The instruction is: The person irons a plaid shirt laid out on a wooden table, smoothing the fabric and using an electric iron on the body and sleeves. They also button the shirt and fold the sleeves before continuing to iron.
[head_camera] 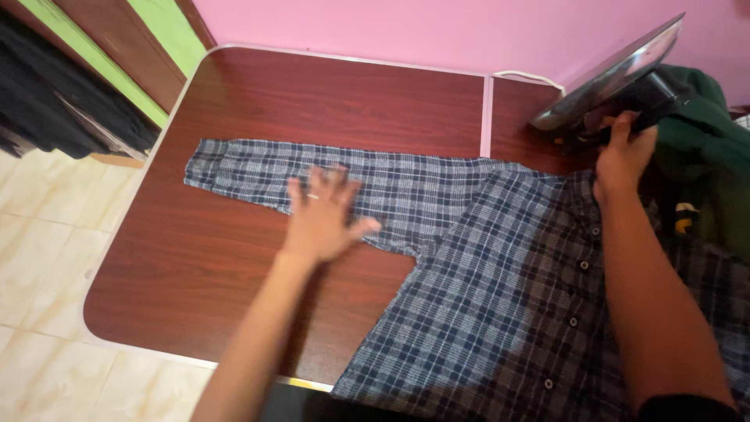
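A blue and white checked shirt lies spread on a dark red wooden table, one sleeve stretched out to the left. My left hand presses flat on that sleeve, fingers apart, a ring on one finger. My right hand grips the handle of an electric iron, which is tilted up with its shiny soleplate facing left, above the table's far right part. A row of buttons runs down the shirt front beside my right forearm.
A dark green garment lies heaped at the right edge. A white cord runs along the pink wall behind the iron. Dark clothes hang at the upper left over a tiled floor.
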